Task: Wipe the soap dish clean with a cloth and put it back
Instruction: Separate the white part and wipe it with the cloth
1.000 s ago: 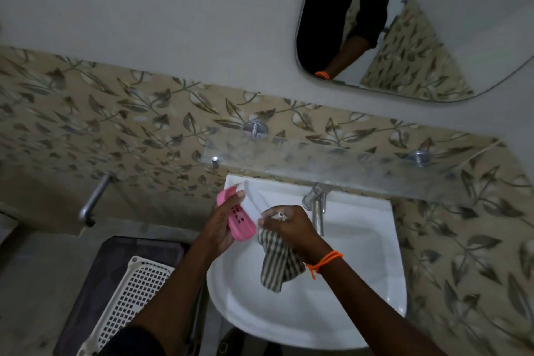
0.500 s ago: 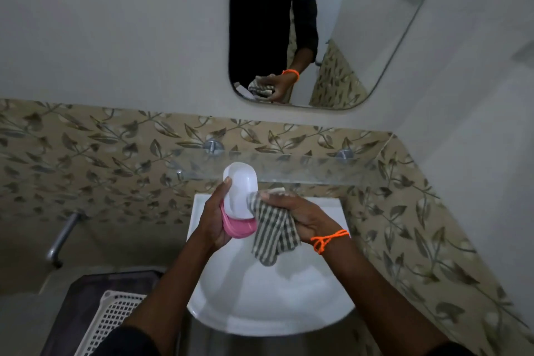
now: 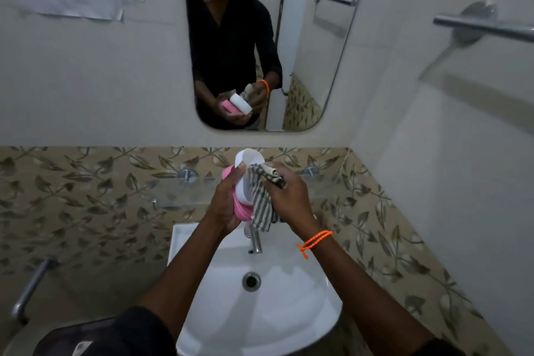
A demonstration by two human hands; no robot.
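My left hand grips the soap dish, a white tray nested against a pink part, held nearly upright above the basin. My right hand holds a grey-and-white striped cloth bunched in its fingers and pressed against the dish's right side; the cloth's loose end hangs down. An orange cord band sits on my right wrist. The mirror reflects both hands, the dish and the cloth.
A white washbasin with a drain and a chrome tap lies below my hands. A glass shelf runs along the leaf-patterned tiles behind them. A towel bar juts from the right wall. A metal handle sticks out low left.
Both hands have risen with the dish and cloth, level with the glass shelf. The dish turned from showing its pink slotted side to its white tray. The camera view tilted upward.
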